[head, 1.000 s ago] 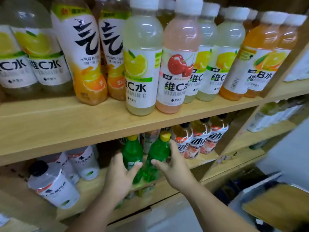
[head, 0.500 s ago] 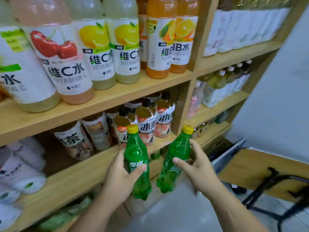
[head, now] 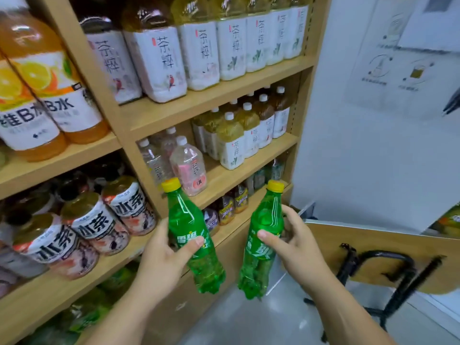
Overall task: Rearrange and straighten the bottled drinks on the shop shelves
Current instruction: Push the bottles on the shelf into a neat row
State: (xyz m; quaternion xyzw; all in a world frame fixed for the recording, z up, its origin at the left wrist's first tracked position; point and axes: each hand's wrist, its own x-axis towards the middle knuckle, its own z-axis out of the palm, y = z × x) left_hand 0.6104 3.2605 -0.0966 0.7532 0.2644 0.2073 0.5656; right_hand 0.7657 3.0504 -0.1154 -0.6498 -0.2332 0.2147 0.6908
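- Gripping a green bottle [head: 184, 215] around its label, the left hand [head: 161, 257] is curling its fingers behind it and laying its thumb across the front.
- This bottle is hanging in the air at about 7 o'clock in the view, its yellow cap [head: 171, 184] tilting toward 11 o'clock.
- The right hand [head: 296, 247] is clasping a second green bottle [head: 266, 220] at about 5 o'clock, thumb over the label, and its cap is leaning toward 1 o'clock.
- Both bottles are being held apart from each other and in front of the wooden shelves [head: 224, 178], their bases over the grey floor [head: 249, 319].
- Clear pink bottles [head: 189, 168] are standing on a shelf at 12 o'clock from the left bottle's cap.
- White-labelled tea bottles [head: 161, 58] are lining the shelf at 12 o'clock, and orange drinks [head: 49, 95] are standing at 10 o'clock.
- A wooden board [head: 361, 250] is sitting at 3 o'clock from the right hand.
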